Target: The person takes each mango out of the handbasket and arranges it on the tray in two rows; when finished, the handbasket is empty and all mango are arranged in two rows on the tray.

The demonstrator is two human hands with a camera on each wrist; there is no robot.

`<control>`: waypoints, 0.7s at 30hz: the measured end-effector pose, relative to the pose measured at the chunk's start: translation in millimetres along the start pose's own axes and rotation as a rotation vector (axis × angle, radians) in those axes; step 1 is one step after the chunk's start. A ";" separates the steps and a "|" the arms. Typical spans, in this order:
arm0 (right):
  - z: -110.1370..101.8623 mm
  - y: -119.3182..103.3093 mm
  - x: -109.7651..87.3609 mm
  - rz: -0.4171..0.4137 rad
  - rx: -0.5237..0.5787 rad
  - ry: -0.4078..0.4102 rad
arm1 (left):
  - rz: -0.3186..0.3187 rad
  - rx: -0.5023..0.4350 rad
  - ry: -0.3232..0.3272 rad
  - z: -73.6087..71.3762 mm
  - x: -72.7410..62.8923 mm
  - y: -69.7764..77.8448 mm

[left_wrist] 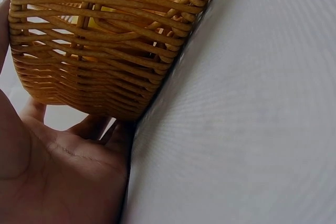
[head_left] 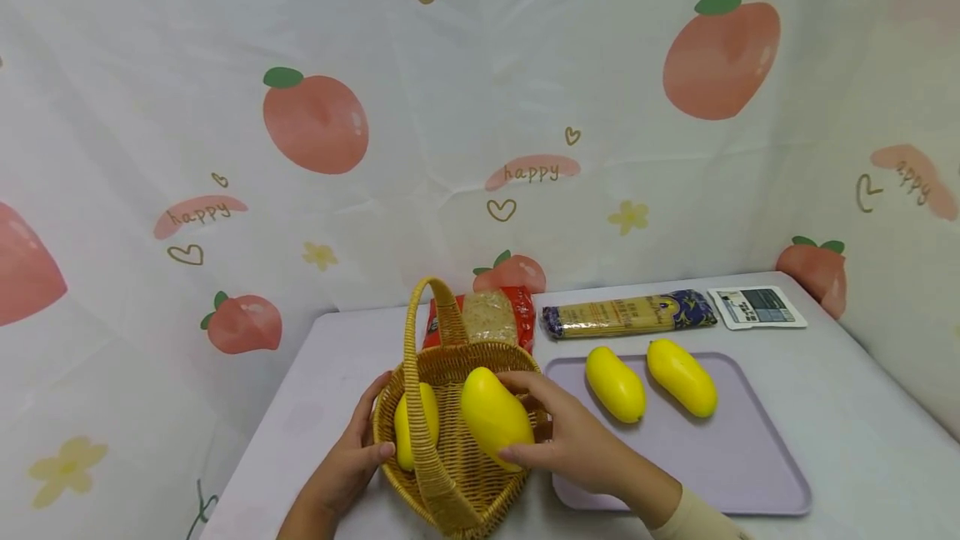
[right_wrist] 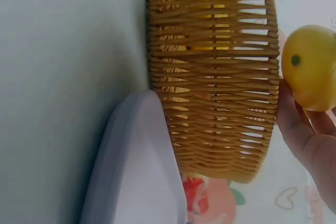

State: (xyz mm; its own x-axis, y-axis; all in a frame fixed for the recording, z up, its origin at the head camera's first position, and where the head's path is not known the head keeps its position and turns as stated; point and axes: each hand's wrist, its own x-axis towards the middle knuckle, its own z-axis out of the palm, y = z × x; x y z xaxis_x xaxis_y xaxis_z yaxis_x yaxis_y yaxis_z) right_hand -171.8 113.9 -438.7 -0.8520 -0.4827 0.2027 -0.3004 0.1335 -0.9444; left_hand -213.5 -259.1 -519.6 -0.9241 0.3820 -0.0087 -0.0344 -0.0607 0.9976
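Right hand (head_left: 562, 433) grips yellow fruit (head_left: 495, 417) over basket (head_left: 456, 452); left hand (head_left: 351, 458) holds basket at 9 o'clock, fingertip contact unclear. Second fruit (head_left: 403, 432) inside, 9 o'clock. Lilac tray (head_left: 712, 465) at 3 o'clock, two more fruits (head_left: 615, 384) on it.

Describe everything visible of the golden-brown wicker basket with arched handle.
The golden-brown wicker basket stands upright on the white table, its woven walls gapped. A wrapped handle arches over it. One yellow mango-shaped fruit lies inside, at the left. The left hand grips the basket's left side, thumb at the rim; whether the right hand, holding another fruit above, touches it is unclear.
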 end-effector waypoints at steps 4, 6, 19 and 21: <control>-4.4 -2.2 -10.1 0.012 0.001 0.001 | -0.002 -0.001 0.002 0.8 0.6 0.8; -7.0 -2.7 -15.7 0.020 0.006 -0.001 | -0.007 -0.002 0.002 0.8 0.5 0.7; -26.3 10.0 -48.1 0.020 -0.024 0.036 | 0.000 -0.010 -0.004 -1.0 0.0 -0.7; -29.1 11.3 -52.2 0.029 -0.030 0.042 | -0.002 -0.011 -0.001 -0.5 0.0 -0.3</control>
State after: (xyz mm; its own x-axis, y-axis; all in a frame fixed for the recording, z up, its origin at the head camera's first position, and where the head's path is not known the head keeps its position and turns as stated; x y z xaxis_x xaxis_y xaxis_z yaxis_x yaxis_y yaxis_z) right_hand -143.2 165.8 -452.5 -0.8774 -0.4419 0.1869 -0.2878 0.1732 -0.9419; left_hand -213.7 -259.6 -519.9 -0.9237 0.3831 -0.0103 -0.0403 -0.0704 0.9967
